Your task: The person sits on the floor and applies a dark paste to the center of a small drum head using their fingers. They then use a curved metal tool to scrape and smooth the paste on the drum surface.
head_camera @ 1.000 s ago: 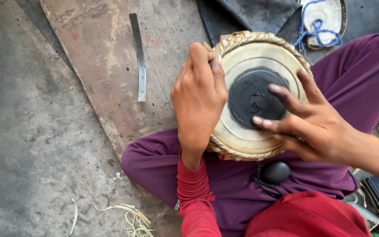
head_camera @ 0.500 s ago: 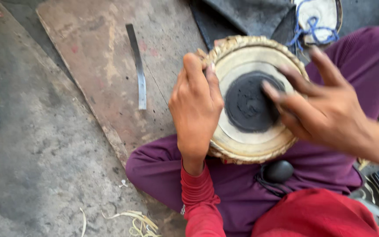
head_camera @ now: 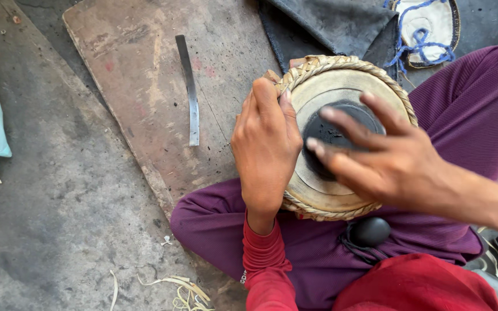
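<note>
The round tan-skinned drum with braided rim [head_camera: 341, 173] sits finished-looking in the lap, left hand [head_camera: 265, 147] clasped over its left edge, right hand [head_camera: 396, 164] spread loose across the black centre patch [head_camera: 329, 135].

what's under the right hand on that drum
The right hand lies spread over the drum, its fingertips on the black centre patch. Part of that patch and the tan skin beneath the palm are covered. The left hand holds the braided rim.
</note>
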